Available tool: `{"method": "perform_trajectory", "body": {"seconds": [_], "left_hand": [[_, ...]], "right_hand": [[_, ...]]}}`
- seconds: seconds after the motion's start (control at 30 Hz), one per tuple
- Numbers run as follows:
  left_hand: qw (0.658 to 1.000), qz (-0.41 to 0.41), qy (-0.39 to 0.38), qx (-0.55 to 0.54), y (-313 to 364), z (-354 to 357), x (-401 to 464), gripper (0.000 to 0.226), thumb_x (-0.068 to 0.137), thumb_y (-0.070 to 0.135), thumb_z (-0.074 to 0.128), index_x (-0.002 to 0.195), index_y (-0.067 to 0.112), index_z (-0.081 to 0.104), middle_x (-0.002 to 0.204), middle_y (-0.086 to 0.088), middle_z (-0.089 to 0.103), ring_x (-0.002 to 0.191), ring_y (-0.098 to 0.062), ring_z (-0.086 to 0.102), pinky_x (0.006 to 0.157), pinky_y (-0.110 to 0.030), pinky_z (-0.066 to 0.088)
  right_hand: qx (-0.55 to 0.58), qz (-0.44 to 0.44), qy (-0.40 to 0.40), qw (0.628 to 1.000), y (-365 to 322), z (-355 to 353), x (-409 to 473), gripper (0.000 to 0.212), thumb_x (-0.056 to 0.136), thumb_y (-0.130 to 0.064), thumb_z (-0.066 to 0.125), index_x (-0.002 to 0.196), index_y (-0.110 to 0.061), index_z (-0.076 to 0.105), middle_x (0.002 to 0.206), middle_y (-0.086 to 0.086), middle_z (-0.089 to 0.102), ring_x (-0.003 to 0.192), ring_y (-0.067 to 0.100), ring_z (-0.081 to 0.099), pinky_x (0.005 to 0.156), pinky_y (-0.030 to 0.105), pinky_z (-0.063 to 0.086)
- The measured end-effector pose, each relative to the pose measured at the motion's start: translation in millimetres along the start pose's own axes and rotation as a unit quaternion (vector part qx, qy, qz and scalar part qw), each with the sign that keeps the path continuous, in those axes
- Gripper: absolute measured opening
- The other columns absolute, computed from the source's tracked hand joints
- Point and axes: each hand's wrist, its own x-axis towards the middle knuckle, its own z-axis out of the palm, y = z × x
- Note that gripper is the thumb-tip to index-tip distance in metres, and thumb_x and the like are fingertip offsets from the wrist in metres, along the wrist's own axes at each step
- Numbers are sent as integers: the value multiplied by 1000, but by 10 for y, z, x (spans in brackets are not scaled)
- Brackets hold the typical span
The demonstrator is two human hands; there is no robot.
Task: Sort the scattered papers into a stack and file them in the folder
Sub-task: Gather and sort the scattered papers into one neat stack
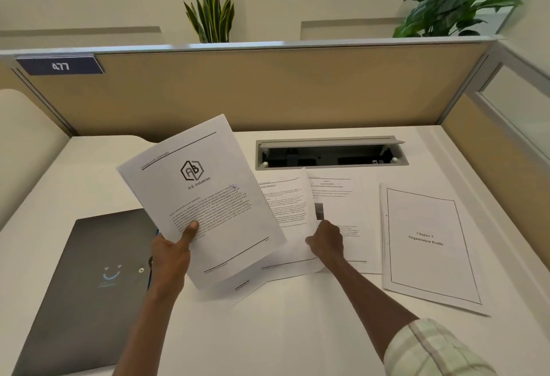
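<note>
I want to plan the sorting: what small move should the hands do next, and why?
Probably the right hand should lift the sheet it pinches and lay it on the A.B. Industries page held up by the left hand. Two more papers lie flat, and the folder is closed.

It was an office cubicle: tan partition panels, a numbered plate "477", and a white counter with a cable hatch.
</note>
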Motion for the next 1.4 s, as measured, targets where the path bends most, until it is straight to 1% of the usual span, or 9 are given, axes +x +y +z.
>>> {"method": "perform_trajectory", "body": {"seconds": [0.1,0.23,0.43,0.63,0.8,0.93,1.07,1.27,1.4], "left_hand": [[1000,-1,6,8,3,8,5,42,87,23,75,127,18,63,107,16,72,102,-9,68,89,-34,52],[1000,-5,5,20,-33,31,28,46,88,23,73,131,9,61,116,0,71,100,-15,68,84,-30,52],[999,-7,-19,31,14,209,20,49,87,26,74,132,13,60,107,13,70,100,-10,67,77,-24,52],[998,-14,-22,49,4,231,10,47,86,29,75,128,14,62,106,12,70,98,-13,67,79,-30,54],[998,-12,-25,58,0,213,4,47,86,31,74,129,17,60,106,13,69,98,-14,67,72,-25,53],[997,-15,-25,73,-21,221,24,44,86,30,73,127,18,61,106,9,70,97,-18,67,81,-34,55],[995,-12,-13,98,-47,234,48,44,91,27,70,130,13,58,113,-1,68,102,-30,66,89,-46,54],[990,-27,58,124,-63,228,87,37,96,24,63,129,7,57,121,-13,67,100,-31,64,84,-42,53],[989,-34,51,132,-42,241,100,36,97,24,61,130,10,58,123,-12,67,96,-27,63,82,-40,52]], "right_hand": [[22,15,55,998,139,-119,27,31,89,-19,59,111,2,62,116,20,63,108,36,60,86,36,51],[-49,26,113,992,357,-298,106,27,88,-17,55,108,-2,63,119,20,50,113,36,47,84,38,48],[-133,55,64,987,589,-400,247,31,84,-29,65,104,-5,61,123,22,45,112,37,46,85,38,48],[-109,86,24,990,557,-545,439,41,79,-28,73,112,-8,61,124,17,52,117,34,51,94,43,45],[-32,27,45,998,665,-583,478,21,84,-12,62,104,-4,62,110,16,66,103,36,63,78,31,48],[-17,-11,110,994,685,-573,370,12,86,-6,53,96,-10,57,99,13,66,90,36,62,68,30,42],[-17,-90,186,978,622,-640,278,20,85,2,48,99,-12,50,89,12,67,74,33,59,62,30,37],[-60,-181,283,940,255,-975,65,51,91,-5,56,136,-18,38,72,9,67,56,28,57,54,28,35],[-48,-224,333,915,-81,-1292,-224,42,90,-7,61,131,-12,51,70,11,69,54,28,58,52,26,35]]}}
